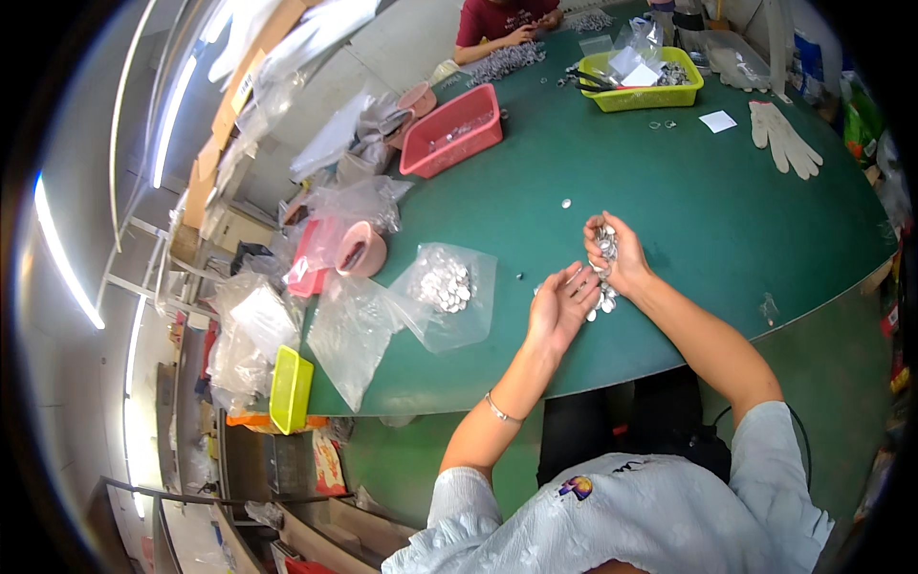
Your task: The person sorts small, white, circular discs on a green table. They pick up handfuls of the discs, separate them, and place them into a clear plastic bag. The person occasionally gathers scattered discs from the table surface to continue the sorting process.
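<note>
My right hand (626,256) is cupped, its fingers curled around several small shiny silver discs (607,241). Beside it on the left, my left hand (564,308) is turned palm up with its fingers stretched out, and I see nothing held in it. More loose discs (604,302) lie on the green table (708,220) just under and between the hands. One single disc (566,203) sits apart, farther off. To the left, a clear plastic bag (481,311) lies flat with a heap of similar discs (447,287) in or on it.
Left of the bag stand a pink cup (363,251) and crumpled plastic bags (349,335). Farther off are a red basket (452,132), a yellow-green basket (650,98) with small parts and bags, and a white glove (784,139). Another person (497,29) works at the far edge.
</note>
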Motion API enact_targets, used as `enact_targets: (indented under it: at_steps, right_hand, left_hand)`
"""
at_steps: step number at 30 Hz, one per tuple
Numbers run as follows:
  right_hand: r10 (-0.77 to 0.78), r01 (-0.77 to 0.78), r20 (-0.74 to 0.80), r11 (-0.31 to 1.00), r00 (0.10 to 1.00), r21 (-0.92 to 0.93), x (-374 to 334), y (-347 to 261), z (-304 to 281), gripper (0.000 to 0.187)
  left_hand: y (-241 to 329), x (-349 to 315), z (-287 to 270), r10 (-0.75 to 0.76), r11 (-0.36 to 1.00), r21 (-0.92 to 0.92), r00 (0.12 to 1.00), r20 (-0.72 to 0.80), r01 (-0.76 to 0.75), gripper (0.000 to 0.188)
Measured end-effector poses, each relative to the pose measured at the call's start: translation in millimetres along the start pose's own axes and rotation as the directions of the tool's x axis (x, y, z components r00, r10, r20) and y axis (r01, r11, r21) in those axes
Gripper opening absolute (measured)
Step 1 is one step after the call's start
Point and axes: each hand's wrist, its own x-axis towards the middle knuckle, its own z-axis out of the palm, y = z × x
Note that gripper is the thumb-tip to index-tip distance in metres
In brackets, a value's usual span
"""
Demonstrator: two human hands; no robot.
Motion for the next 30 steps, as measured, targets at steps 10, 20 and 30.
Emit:
enact_targets:
  at_steps: [10, 20, 30]
  right_hand:
    - [-0.243, 0.563, 0.521, 0.150, 0.818, -0.813, -18.8, 12.3, 28.2, 0.015]
    - [-0.289, 0.437, 0.443, -0.087, 0.849, -0.895, 34.3, -19.0, 33.3, 0.013]
    - [-0.079, 0.316, 0.467, -0.638, 0.881, -0.703, 116.7, -4.1, -9.9, 0.016]
  left_hand:
    - [-7.9, 25.8, 18.8, 0.095, 0.976, -0.202, 0.992, 0.079, -0.078, 0.036]
    - [26.8, 56.3, -18.8, 0.124, 0.922, -0.371, 0.992, 0.009, -0.112, 0.033]
    - [42.6, 54.4, -34.3, 0.326, 0.875, -0.406, 0.940, 0.097, -0.262, 0.043]
